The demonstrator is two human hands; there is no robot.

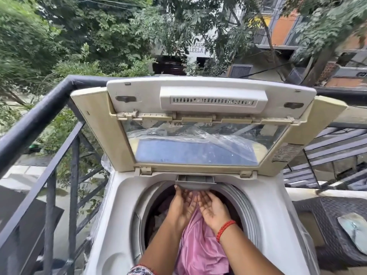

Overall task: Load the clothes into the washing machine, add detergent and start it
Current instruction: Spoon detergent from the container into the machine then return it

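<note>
A white top-loading washing machine stands on a balcony with its folding lid raised. Inside the drum lie clothes, among them a pink garment and a pale piece. My left hand and my right hand reach into the drum side by side, palms up and fingers straight. Their fingertips sit just under the grey detergent drawer at the back rim. Neither hand grips anything that I can see. A red thread band circles my right wrist.
A black metal railing runs along the left and behind the machine. A dark woven seat with a pale cloth stands at the right. Clear plastic wrap hangs around the machine. Trees and buildings lie beyond.
</note>
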